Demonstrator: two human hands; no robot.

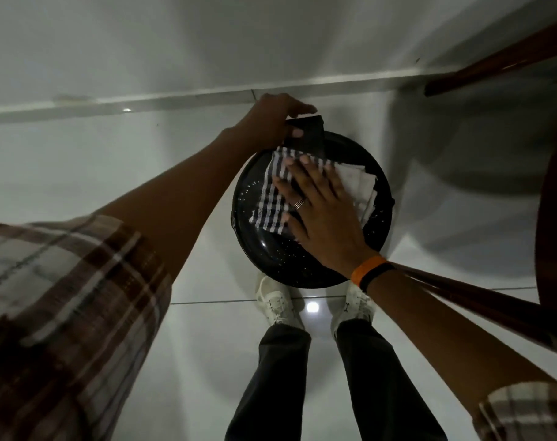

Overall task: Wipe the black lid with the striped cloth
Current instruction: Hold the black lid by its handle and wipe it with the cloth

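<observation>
A round black lid with small white specks is held in the air above the floor, in front of me. My left hand grips the black handle at the lid's far edge. My right hand lies flat, fingers spread, pressing a folded black-and-white striped cloth against the lid's face. Part of the cloth's plain pale side sticks out to the right of my fingers. An orange-and-black band sits on my right wrist.
Glossy white floor tiles lie below, meeting a white wall base ahead. My white shoes and dark trousers show under the lid. Dark brown wooden furniture stands at the right, with a leg at top right.
</observation>
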